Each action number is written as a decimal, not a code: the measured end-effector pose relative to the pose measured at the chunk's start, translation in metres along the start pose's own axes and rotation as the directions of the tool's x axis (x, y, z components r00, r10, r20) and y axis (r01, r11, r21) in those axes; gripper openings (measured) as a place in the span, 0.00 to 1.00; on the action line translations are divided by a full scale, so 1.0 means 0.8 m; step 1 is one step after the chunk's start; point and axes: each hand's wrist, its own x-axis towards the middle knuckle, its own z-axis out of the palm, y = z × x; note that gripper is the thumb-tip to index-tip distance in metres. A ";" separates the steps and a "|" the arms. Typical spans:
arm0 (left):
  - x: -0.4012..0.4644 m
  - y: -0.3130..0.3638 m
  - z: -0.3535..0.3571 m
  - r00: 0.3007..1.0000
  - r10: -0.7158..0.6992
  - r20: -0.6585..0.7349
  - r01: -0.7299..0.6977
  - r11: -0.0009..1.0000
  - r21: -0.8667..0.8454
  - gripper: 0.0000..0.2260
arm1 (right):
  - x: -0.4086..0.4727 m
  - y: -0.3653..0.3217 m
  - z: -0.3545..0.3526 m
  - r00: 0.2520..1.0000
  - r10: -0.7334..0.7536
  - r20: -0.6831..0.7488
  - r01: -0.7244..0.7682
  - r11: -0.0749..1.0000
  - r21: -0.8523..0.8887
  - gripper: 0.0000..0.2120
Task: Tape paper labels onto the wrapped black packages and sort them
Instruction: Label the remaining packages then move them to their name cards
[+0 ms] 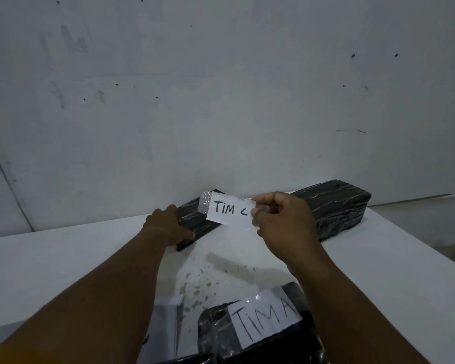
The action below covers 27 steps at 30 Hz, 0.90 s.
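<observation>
A long wrapped black package (336, 206) lies on the white table (63, 258) against the wall. My left hand (168, 224) presses on its left end. My right hand (279, 216) pinches the right edge of a white paper label (227, 210) reading "TIM C", held just above the package, with clear tape (205, 202) hanging off the label's left edge. A second wrapped black package (216, 334) sits at the near edge, with a taped label (265, 316) reading "TIM A" on it.
A grey wall (221, 88) rises directly behind the table. A white sheet of paper (166, 327) lies at the near edge beside the labelled package. Brown stains (197, 285) mark the tabletop's middle. The table's right edge (418, 245) drops off to the floor.
</observation>
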 end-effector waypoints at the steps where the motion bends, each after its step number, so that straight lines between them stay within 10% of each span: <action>1: -0.001 0.001 -0.002 1.000 -0.012 -0.010 0.012 1.000 0.008 0.43 | 0.000 0.000 0.000 1.000 0.005 0.000 -0.005 1.000 0.005 0.06; 5: -0.007 0.007 0.000 0.991 -0.124 0.054 0.121 0.991 0.065 0.60 | 0.002 0.001 -0.001 1.000 0.014 -0.009 -0.014 1.000 0.025 0.06; 12: -0.020 0.002 0.003 0.992 -0.083 0.097 0.098 0.982 -0.163 0.39 | -0.008 -0.007 -0.002 1.000 0.010 -0.023 -0.008 0.998 0.060 0.08; 27: -0.181 0.062 -0.132 0.923 0.340 -0.181 -0.383 0.859 -0.340 0.40 | -0.101 -0.113 -0.067 0.976 -0.129 -0.173 0.168 0.958 0.234 0.08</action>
